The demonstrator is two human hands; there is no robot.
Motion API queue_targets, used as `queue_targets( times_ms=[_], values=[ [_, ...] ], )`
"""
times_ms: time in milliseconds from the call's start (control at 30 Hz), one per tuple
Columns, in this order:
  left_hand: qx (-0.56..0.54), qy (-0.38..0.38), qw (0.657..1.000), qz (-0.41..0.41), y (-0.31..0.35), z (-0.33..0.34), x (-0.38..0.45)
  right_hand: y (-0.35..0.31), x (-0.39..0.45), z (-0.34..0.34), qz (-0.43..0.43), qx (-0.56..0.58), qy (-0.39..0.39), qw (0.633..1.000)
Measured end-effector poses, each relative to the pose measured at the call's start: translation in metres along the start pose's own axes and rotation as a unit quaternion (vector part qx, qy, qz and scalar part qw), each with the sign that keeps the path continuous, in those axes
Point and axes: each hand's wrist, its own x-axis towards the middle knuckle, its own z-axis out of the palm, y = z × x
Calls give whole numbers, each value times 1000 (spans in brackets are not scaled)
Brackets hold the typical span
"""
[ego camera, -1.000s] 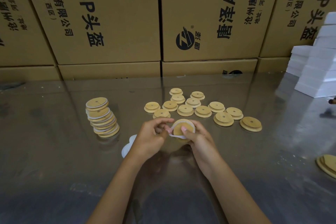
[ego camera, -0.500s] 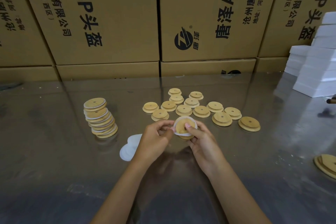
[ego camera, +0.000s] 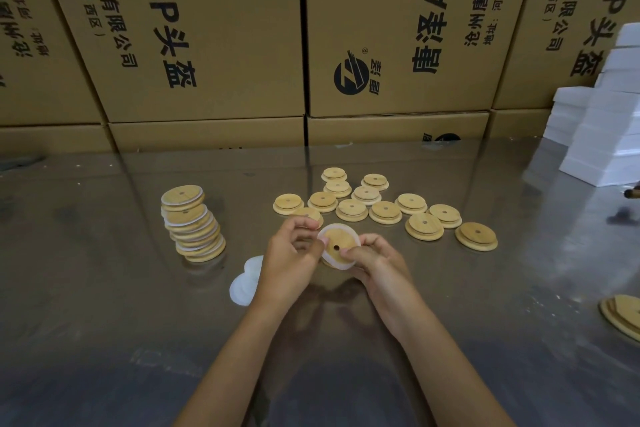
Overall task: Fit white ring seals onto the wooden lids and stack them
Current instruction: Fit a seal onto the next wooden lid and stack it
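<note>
Both hands [ego camera: 377, 263] grip the ringed lid [ego camera: 337, 243].

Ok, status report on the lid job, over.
Both hands, left and right, grip one wooden lid. White ring seal around its rim. Nothing in the way.

the ring [ego camera: 341, 265] that hung loose and half off the lid [ego camera: 341, 243] a second ago now sits round its rim. the lid is tipped more toward the camera, so its centre hole shows. the left hand [ego camera: 292, 253] and right hand [ego camera: 375, 262] now pinch opposite edges, slightly farther right over the tabletop [ego camera: 104, 305].
</note>
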Motion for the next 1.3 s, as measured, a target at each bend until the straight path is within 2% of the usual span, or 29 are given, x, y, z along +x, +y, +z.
queue_targets(
  times_ms=[200,300,467,700,1000,1300],
  values=[
    [27,-16,999,27,2,-2,0,3,-3,4,-47,-92,-25,994],
    [28,-17,999,14,4,-3,0,6,-3,4,-62,-120,-36,990],
    [-59,-31,996,-61,9,-5,-3,6,-3,2,-45,-80,-48,995],
    [-69,-48,989,-123,16,-12,-1,4,0,-2,-19,-30,-62,997],
    [-17,-60,993,-99,14,-7,-3,7,3,-1,-19,37,4,999],
    [-4,-22,998,-53,9,3,-8,6,6,-6,-13,49,-8,999]
  ],
)
